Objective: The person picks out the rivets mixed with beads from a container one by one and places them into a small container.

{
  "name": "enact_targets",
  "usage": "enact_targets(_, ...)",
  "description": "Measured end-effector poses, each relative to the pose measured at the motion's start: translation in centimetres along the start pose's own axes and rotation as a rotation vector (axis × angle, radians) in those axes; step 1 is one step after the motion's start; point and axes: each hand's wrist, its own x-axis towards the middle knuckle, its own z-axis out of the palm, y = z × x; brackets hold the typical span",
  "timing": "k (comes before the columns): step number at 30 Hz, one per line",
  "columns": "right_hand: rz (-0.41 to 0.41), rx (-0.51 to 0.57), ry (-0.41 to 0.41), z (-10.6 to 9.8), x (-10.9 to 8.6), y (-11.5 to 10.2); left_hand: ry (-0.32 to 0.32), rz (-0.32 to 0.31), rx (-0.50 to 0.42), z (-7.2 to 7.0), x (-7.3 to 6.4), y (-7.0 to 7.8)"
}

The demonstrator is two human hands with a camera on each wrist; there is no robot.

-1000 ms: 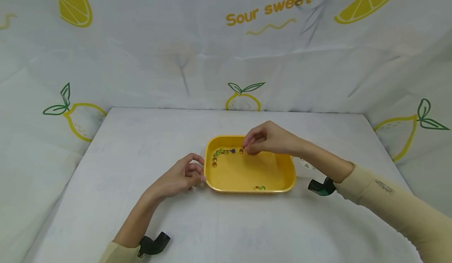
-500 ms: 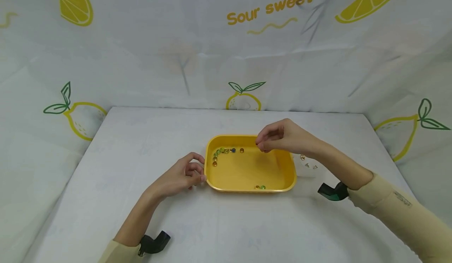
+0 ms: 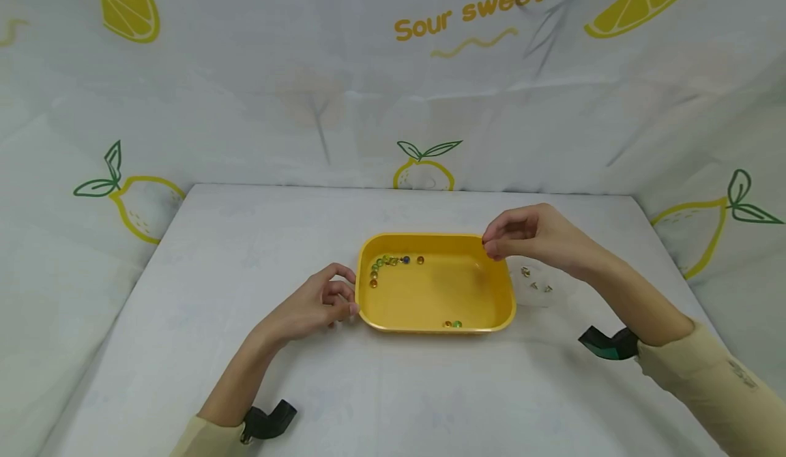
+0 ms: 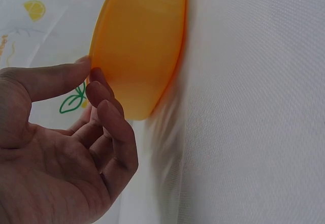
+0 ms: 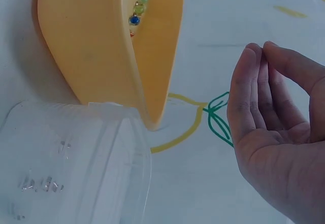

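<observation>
A yellow tray (image 3: 432, 300) stands mid-table. Inside it, green and amber beads (image 3: 379, 264) curve along the back left, with a blue bead (image 3: 406, 260) at the end and a lone amber bead (image 3: 420, 260) beside it. Two more beads (image 3: 453, 324) lie at the front wall. My left hand (image 3: 322, 303) grips the tray's left rim between curled thumb and fingers. Over the back right corner my right hand (image 3: 531, 239) has thumb and fingertips together, pinching a tiny dark reddish thing, likely a bead. In the right wrist view that piece is hidden by the fingertips (image 5: 251, 51).
Right of the tray sits a clear plastic box (image 3: 534, 297) holding several small shiny pieces (image 3: 526, 272). Its side is close against the tray in the right wrist view. A white cloth with lemon prints (image 3: 424, 174) hangs behind the table.
My right hand has moved right, from above the tray's back middle to its back right corner, with the dark speck at its fingertips. The left hand stays at the rim.
</observation>
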Motion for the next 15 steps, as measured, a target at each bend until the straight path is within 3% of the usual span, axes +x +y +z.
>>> enact_targets(15, -0.009, -0.028, 0.119, -1.7, -3.1, 1.1, 0.007, -0.002, 0.003, 0.1, 0.0, -0.1)
